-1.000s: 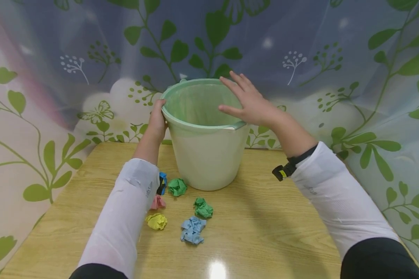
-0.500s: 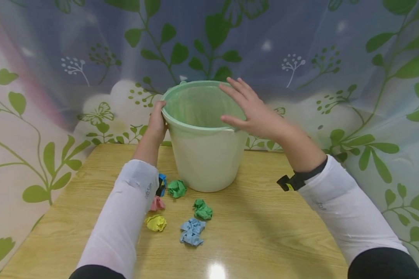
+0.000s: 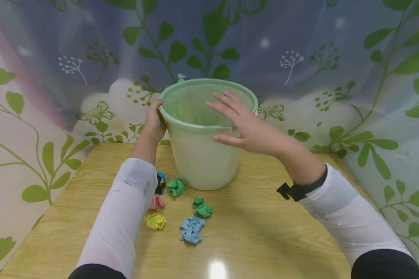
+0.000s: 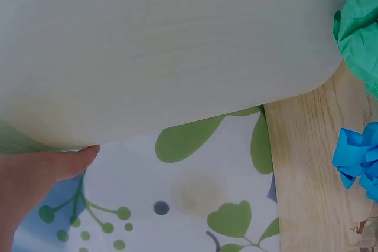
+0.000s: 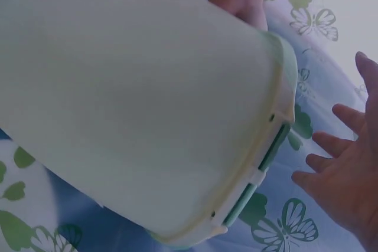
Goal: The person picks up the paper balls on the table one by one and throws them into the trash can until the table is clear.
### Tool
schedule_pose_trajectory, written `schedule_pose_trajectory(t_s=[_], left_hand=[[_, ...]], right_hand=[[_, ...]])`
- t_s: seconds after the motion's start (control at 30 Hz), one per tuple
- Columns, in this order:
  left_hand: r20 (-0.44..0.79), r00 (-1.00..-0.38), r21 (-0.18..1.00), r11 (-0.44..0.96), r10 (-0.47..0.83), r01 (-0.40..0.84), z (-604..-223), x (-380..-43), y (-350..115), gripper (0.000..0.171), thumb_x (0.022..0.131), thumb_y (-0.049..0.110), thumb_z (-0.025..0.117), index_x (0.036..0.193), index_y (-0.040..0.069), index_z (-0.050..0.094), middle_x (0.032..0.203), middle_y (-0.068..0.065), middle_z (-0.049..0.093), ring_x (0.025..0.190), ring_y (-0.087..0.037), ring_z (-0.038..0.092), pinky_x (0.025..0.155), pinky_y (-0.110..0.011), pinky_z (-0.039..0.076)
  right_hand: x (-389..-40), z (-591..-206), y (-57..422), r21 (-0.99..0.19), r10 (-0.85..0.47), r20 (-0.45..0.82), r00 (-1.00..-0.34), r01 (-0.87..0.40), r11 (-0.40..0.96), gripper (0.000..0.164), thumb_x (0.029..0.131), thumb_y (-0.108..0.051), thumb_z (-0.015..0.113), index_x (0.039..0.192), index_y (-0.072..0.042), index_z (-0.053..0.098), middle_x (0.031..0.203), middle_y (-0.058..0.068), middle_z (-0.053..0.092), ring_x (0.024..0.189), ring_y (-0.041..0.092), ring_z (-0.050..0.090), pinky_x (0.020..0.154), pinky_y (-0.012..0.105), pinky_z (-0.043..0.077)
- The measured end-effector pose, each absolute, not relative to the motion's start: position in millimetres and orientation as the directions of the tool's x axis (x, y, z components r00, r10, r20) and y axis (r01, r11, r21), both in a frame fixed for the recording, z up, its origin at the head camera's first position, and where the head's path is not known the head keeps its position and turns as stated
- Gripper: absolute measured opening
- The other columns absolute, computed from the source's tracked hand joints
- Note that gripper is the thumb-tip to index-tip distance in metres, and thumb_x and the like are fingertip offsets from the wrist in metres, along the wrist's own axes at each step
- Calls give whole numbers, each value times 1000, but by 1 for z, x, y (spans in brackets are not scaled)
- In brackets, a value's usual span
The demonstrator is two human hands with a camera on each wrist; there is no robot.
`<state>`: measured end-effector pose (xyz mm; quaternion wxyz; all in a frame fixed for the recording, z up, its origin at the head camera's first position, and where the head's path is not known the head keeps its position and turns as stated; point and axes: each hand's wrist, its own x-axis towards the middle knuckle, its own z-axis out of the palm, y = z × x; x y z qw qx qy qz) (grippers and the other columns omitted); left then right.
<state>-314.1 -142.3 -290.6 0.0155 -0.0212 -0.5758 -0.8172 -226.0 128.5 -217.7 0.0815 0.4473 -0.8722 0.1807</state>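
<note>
A pale bucket (image 3: 202, 159) with a light green rim stands upright on the wooden table, its mouth facing up. My left hand (image 3: 155, 122) grips its left rim, thumb at the edge; most of those fingers are hidden behind the wall. In the left wrist view one fingertip (image 4: 88, 154) lies against the bucket's side. My right hand (image 3: 246, 128) hovers at the near right of the rim, fingers spread and straight, holding nothing. The right wrist view shows a gap between this hand (image 5: 345, 163) and the bucket's rim (image 5: 260, 163).
Crumpled paper balls lie in front of the bucket: two green (image 3: 176, 187) (image 3: 202, 207), one light blue (image 3: 191, 229), one yellow (image 3: 155, 221) and one pink (image 3: 157, 202). A blue paper ball (image 4: 359, 157) shows in the left wrist view. A leaf-patterned curtain (image 3: 101, 77) hangs behind the table.
My right hand has come down and nearer from over the bucket's right rim, so that part of the rim shows again. My left hand and the bucket stay put.
</note>
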Motion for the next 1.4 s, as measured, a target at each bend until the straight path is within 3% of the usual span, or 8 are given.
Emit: schedule_pose_trajectory(t_s=[0.23,0.47,0.57,0.67,0.97,1.2,1.4], left_hand=[[84,-996,967,-244,28,74,-294,-313,-143,59,99,33,23,155,14,20,161,1,16,147,-15,13,122,-38,5],[93,-995,973,-216,25,85,-295,-312,-145,59,99,34,22,155,16,20,162,2,16,148,-14,11,122,-40,4],[96,-995,974,-210,20,89,-294,-312,-146,59,99,34,23,155,17,21,161,2,16,148,-14,11,122,-41,4],[94,-995,975,-204,18,88,-294,-313,-146,58,99,35,23,155,17,22,162,3,16,149,-14,11,122,-42,3],[102,-995,976,-196,20,96,-294,-314,-146,59,99,34,24,155,17,22,162,4,16,149,-14,9,122,-42,3],[111,-994,975,-195,24,104,-293,-315,-146,59,98,35,24,154,18,23,162,4,17,149,-14,9,122,-44,2],[98,-995,977,-194,22,92,-294,-314,-147,58,98,35,25,154,19,24,162,5,16,149,-14,8,122,-44,2]], right_hand=[[-212,-247,132,-241,-800,339,-495,-868,435,78,89,-31,69,152,-10,28,162,11,14,150,31,4,119,54,12],[-198,-277,135,-162,-846,430,-315,-949,271,77,85,-30,73,147,-4,34,157,16,24,148,35,12,119,51,19],[-192,-291,133,-130,-869,414,-271,-963,238,77,86,-33,72,148,-5,34,157,14,25,148,34,15,118,49,23],[-188,-308,130,-133,-891,358,-281,-959,249,77,87,-34,71,149,-7,33,158,12,25,148,33,18,116,48,28],[-192,-372,119,-335,-904,151,-401,-881,335,70,93,-32,63,151,-12,30,159,14,23,148,33,16,114,50,28],[-196,-404,112,-357,-918,20,-396,-860,364,76,89,-25,68,152,-13,27,158,16,19,146,33,19,115,47,30],[-198,-417,110,-358,-916,-103,-387,-845,397,83,86,-28,72,154,-15,25,160,16,14,147,36,17,116,47,28]])
